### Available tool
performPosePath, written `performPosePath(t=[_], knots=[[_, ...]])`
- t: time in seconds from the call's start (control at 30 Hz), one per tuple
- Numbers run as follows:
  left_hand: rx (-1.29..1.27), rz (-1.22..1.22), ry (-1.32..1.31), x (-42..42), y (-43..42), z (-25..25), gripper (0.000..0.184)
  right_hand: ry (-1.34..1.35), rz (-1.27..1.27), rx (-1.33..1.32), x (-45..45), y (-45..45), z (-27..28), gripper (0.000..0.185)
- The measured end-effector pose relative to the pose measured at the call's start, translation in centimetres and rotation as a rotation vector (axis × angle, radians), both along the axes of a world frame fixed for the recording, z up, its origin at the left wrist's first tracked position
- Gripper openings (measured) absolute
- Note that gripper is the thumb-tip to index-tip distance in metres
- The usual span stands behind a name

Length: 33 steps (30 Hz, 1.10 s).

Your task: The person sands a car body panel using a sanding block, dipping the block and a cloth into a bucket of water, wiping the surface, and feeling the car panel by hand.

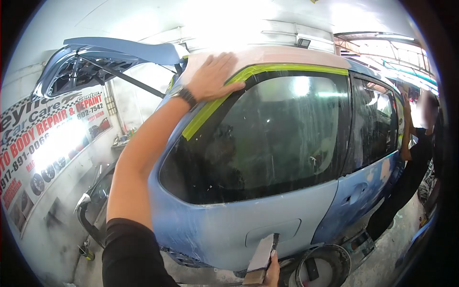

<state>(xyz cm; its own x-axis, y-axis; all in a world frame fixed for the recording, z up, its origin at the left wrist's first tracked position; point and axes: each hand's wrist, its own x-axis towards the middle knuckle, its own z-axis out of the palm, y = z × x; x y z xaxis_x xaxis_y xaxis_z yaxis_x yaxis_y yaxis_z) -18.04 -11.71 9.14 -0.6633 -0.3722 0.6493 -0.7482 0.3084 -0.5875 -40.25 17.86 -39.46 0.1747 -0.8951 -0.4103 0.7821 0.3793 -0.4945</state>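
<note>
Touching roof (296,58), left hand (213,79) open, right (273,270) gripping block (261,257)

— Which parts do I touch?
— (a) Car body (224,229), dull blue-grey, pale pink roof edge (287,56) bordered by yellow-green tape (296,68)
— And my block (260,253)?
— (b) Flat, pale-faced, tilted, near the lower side

We see dull, chalky blue paint on the car body (224,229). The side window (287,129) looks glossy.
</note>
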Motion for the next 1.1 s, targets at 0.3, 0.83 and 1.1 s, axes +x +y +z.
performPosePath(t=[0.3,0.83,1.1], knots=[[-0.031,-0.011,0.052,6.9,8.1,-7.7,0.093,0.005,0.041,0.049,1.2,2.0,0.4,0.06],[0.017,0.041,0.09,8.4,9.8,-9.1,0.093,0.071,0.062,0.09,1.1,3.1,1.0,0.055],[0.081,0.248,0.249,2.0,0.2,2.9,0.086,0.157,0.033,0.079,0.3,1.1,0.1,0.045]])
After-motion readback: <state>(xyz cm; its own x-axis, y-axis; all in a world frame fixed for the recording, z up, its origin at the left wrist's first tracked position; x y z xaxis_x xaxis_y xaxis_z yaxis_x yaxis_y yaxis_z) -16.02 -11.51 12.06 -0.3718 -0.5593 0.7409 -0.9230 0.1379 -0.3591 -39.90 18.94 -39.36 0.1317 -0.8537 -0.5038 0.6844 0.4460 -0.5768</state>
